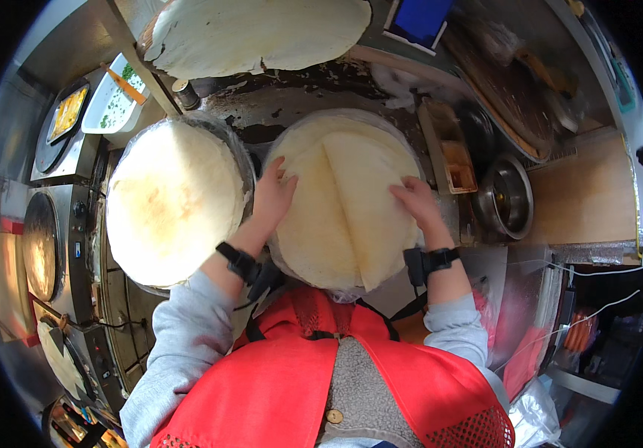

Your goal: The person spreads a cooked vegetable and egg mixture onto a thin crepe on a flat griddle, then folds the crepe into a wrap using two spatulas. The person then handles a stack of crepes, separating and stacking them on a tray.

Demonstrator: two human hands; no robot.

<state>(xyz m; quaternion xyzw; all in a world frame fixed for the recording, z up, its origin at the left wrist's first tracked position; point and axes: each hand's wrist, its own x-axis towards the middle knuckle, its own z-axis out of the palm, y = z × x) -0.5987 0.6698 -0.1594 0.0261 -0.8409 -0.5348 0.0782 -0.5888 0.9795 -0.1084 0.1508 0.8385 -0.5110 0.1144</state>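
Note:
In front of me lies a round stack of thin, pale flatbreads [306,224] on clear plastic. The top flatbread [366,201] has a straight edge running down the middle, its doubled half lying to the right. My left hand [275,193] is over the stack's left edge, fingers apart, with nothing in it. At the right edge of the top flatbread, my right hand [416,200] has its fingertips closed on the rim. A second stack of flatbreads [176,201], browned in the centre, sits close on the left in plastic.
Round griddles [40,245] line the left side. A white tub [116,104] with chopped greens stands at the back left. Another large flatbread [254,37] lies at the far side. To the right are a divided box [456,160] and a steel bowl [504,198].

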